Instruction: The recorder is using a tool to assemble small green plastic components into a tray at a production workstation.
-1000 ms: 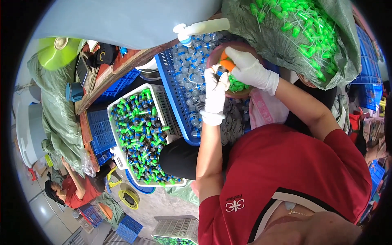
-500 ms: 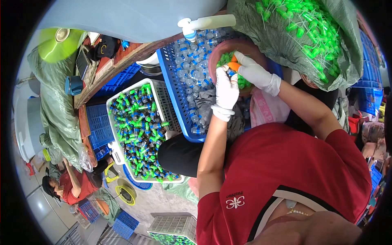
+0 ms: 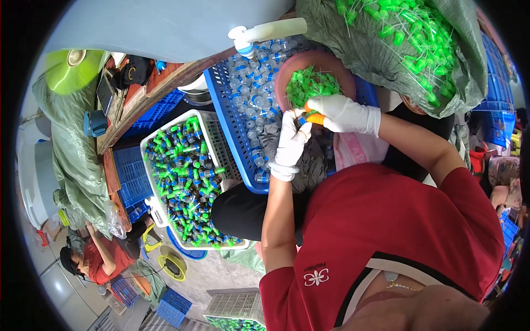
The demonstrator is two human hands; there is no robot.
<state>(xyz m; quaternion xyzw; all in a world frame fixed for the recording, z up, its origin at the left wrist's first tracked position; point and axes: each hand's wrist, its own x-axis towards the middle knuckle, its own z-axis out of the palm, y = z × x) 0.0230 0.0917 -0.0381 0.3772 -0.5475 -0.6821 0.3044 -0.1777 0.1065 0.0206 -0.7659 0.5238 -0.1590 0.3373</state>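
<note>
My gloved left hand (image 3: 291, 140) is closed around a small bottle (image 3: 302, 117), with a bit of its blue band showing between the fingers. My gloved right hand (image 3: 343, 114), with orange covers on its fingertips, pinches a green cap at that bottle's top; fingers hide most of both pieces. Just beyond the hands, a reddish bowl (image 3: 282, 83) holds a pile of green caps with thin pale tubes (image 3: 313, 84). The bowl rests over a blue crate (image 3: 227, 124) filled with small clear blue-banded bottles (image 3: 256, 102).
At left stands a white crate (image 3: 160, 212) full of green-capped bottles. A grey-green sack (image 3: 353, 52) of green caps lies at upper right. A white tap (image 3: 270, 31) juts over the blue crate. Another person (image 3: 105, 256) in red sits at lower left.
Both hands have drawn back from over the bowl toward me and slightly left, still together. More green caps in the bowl now show. The whole view has shifted slightly.
</note>
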